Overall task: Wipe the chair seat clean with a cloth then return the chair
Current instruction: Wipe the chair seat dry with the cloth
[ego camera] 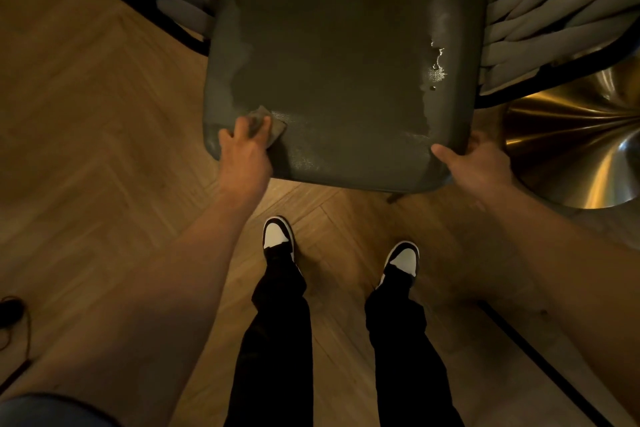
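Your left hand (247,142) presses a bunched cloth (268,123) w/ curled fingers on the seat (346,45), front-left corner. Right hand (474,163) grips the front-right corner, thumb on top. Wet streaks near the right edge.

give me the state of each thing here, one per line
chair seat: partly wiped, wet streaks shining along its right side
cloth: bunched, pressed on the seat's front left corner
left hand: grips the cloth
right hand: holds the seat's front right edge, thumb on top
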